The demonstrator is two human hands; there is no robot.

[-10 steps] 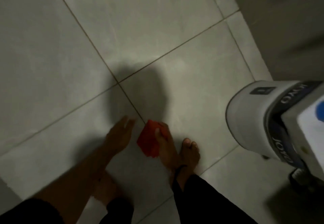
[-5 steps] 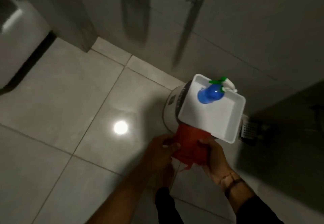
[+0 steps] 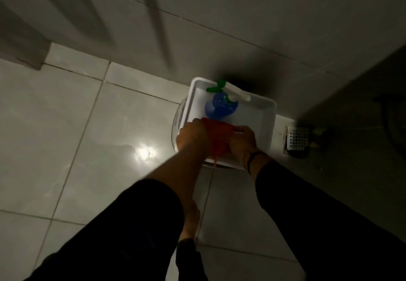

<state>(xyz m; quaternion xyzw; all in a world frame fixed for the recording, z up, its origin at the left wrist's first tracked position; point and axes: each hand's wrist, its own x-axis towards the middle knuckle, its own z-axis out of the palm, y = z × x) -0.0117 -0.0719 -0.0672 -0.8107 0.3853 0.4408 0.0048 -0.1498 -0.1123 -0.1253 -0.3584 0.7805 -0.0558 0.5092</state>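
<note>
A red cloth [image 3: 219, 136] is bunched between both my hands over the near part of a white rectangular tray [image 3: 267, 126]. My left hand [image 3: 191, 136] grips its left side, and my right hand [image 3: 242, 141] grips its right side. A thin red strand hangs down past the tray's near rim. In the tray's far half lies a blue spray bottle [image 3: 220, 106] with a green and white trigger head. The tray sits on top of a round white bucket [image 3: 176, 122], only its left wall showing.
Pale glossy floor tiles [image 3: 87, 137] spread to the left with a bright light reflection. A tiled wall rises just behind the tray. A white floor drain grate [image 3: 297, 137] lies to the right, beside a dark shadowed area. My bare foot [image 3: 190, 221] stands below the tray.
A second ago my hands were down at the floor by my feet with the red cloth. They rose with it, and now hold it over the tray instead of at its near edge.
</note>
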